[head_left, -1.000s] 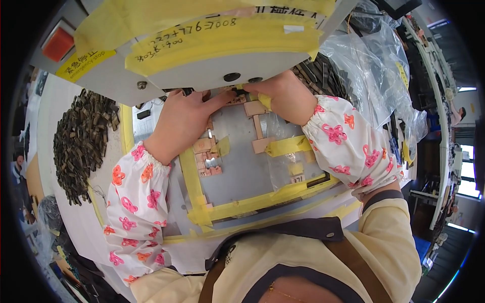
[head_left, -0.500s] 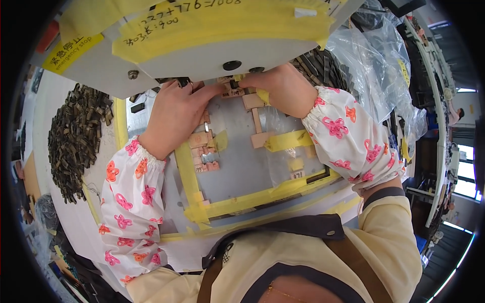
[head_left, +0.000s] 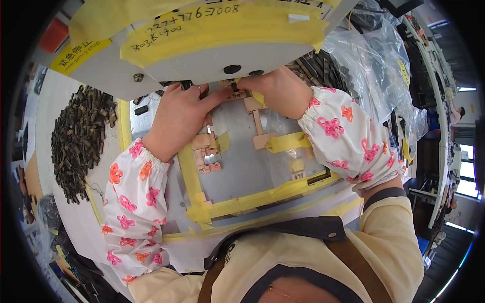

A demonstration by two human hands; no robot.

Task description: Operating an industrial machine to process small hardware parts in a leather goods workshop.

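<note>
Under the front edge of the machine's grey-white head [head_left: 192,70], my two hands meet at a small dark block [head_left: 234,87]. My left hand [head_left: 177,116] comes from the left with its thumb stretched to the block. Its other fingers are bent, their tips partly hidden by the head. From the right, my right hand [head_left: 279,92] has its fingers closed at the same block, tips partly covered. Pale wooden pieces [head_left: 251,104] lie just below the hands on a grey metal plate [head_left: 232,166]. More pinkish wooden pieces [head_left: 207,159] are stuck along the plate's left side.
A big heap of dark blocks [head_left: 83,144] lies left, another pile [head_left: 316,68] behind my right hand. One loose dark block [head_left: 141,110] sits near my left hand. Yellow tape [head_left: 247,202] borders the plate. Clear plastic bags [head_left: 371,65] hang at the right. The machine head overhangs the work.
My hands stay together at the dark block, with the right hand slightly further left and lower. The view has shifted a little, so the machine head appears lower.
</note>
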